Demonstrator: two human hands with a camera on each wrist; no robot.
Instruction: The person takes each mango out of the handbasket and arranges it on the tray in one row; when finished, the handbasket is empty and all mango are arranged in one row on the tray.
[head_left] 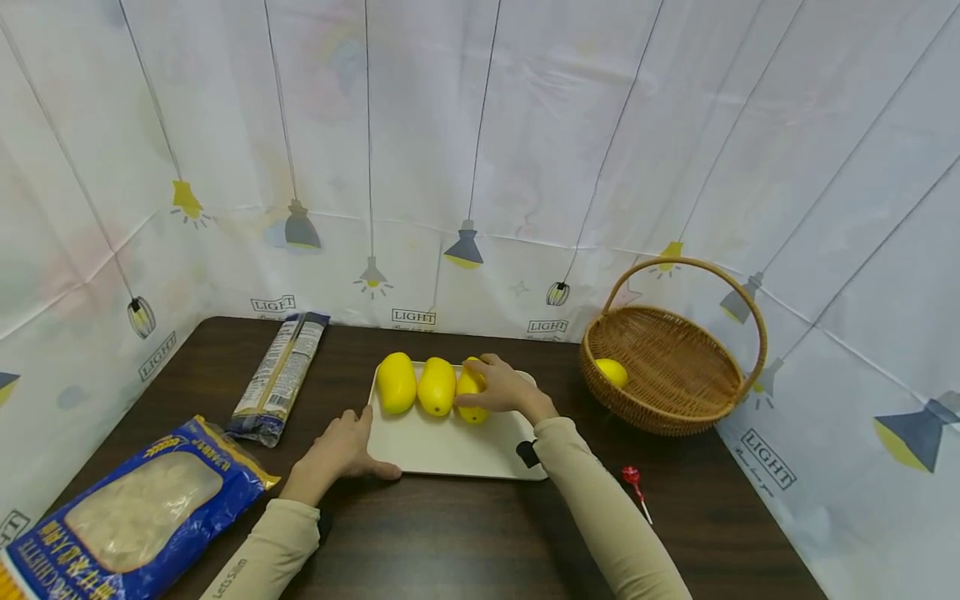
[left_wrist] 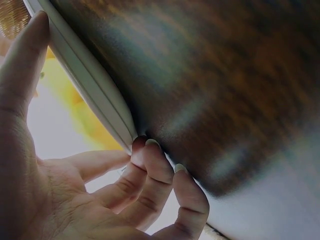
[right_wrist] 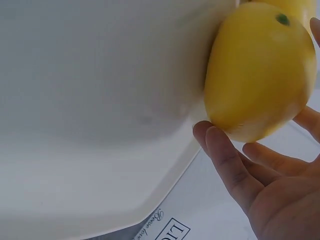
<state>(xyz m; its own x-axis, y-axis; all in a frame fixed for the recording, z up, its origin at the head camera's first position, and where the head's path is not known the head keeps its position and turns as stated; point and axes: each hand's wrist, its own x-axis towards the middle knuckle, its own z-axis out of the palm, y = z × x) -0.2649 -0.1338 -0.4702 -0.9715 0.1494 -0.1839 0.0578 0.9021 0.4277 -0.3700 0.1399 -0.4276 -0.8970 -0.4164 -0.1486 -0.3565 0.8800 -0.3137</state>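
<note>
On a white tray, at the right end of a row of three: the rightmost yellow fruit, with its long axis roughly from near edge to far, beside the middle fruit. Nearest to it, in from the right: the right hand, half closed around it, with thumb toward the middle fruit. Well apart, to its left and closer in: the left hand, with bent fingers and spread thumb gripping the tray's near left corner.

A blue bag and long packet lie left of the left hand, a lollipop right of the right hand.
</note>
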